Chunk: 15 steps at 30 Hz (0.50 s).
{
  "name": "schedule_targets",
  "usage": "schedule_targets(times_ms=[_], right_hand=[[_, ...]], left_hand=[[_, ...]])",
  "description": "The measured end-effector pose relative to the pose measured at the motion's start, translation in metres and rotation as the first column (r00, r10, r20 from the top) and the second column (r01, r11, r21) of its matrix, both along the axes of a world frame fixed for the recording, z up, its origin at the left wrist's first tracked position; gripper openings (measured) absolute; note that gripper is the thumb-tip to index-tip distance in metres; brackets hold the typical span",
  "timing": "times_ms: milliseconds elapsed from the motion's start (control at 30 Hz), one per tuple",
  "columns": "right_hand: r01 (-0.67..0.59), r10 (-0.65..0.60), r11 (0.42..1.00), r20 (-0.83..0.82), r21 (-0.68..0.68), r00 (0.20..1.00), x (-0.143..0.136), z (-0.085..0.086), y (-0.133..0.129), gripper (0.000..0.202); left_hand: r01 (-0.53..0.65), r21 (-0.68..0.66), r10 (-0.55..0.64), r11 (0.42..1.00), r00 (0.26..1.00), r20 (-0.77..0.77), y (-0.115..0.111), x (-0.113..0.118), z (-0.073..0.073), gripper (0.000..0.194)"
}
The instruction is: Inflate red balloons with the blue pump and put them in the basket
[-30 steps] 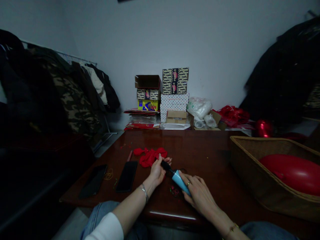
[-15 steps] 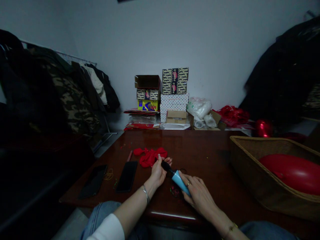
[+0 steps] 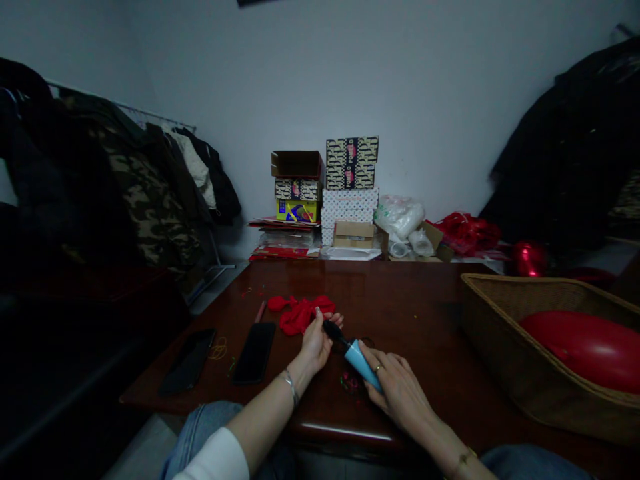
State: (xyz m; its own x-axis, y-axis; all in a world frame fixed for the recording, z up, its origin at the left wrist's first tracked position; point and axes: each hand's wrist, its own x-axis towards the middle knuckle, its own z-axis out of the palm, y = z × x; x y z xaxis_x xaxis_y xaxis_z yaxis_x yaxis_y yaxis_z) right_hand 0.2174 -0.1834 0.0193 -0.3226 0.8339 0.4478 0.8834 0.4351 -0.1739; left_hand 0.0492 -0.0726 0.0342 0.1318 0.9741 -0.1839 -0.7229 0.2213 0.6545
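Observation:
A light-blue balloon pump (image 3: 362, 364) with a black end (image 3: 334, 332) slants between my hands over the table. My right hand (image 3: 397, 387) is wrapped round its blue barrel. At the black end is my left hand (image 3: 317, 345), palm turned up, thumb and fingers closed about it. Just beyond my left fingers lies a heap of limp red balloons (image 3: 300, 315); whether one is on the pump is hidden. Below the pump sits a small dark-pink bundle (image 3: 351, 383), too dim to name.
A wicker basket (image 3: 480, 320) holding an inflated red balloon (image 3: 580, 347) stands at the right. Two dark phones (image 3: 254, 353) and yellow rubber bands (image 3: 219, 349) lie at the left. Stacked boxes (image 3: 350, 207) and plastic bags (image 3: 400, 217) line the back wall.
Almost nothing differs. The whole view has shifted very slightly, while both hands keep their places on the pump.

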Motion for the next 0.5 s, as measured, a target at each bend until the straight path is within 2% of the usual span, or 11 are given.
schedule_targets(times_ms=[500], right_hand=[[0.014, -0.015, 1.0, 0.032, 0.018, 0.999, -0.0075, -0.0015, -0.0012, 0.07]], left_hand=[[-0.037, 0.0, 0.037, 0.999, 0.999, 0.04, -0.0012, 0.0046, 0.0036, 0.029]])
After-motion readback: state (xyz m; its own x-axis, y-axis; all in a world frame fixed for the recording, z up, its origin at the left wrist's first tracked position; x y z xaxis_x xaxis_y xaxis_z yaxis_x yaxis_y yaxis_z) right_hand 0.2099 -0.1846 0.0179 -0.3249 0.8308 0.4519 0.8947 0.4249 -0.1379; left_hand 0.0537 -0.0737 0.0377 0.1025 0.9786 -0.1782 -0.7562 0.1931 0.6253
